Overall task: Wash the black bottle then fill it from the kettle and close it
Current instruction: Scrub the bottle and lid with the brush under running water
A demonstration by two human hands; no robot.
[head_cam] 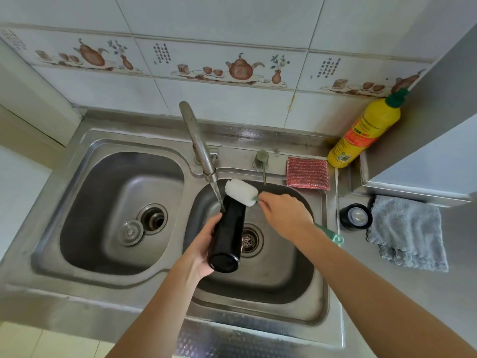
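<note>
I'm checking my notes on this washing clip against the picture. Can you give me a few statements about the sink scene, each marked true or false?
1. The left hand grips the black bottle. True.
2. The bottle is over the left basin. False: it is over the right basin.
3. The right hand holds a sponge brush at the bottle's mouth. True.
4. The tap is off. False: water runs from it.
5. The black lid is on the bottle. False: it sits on the counter beside the grey cloth.
</note>
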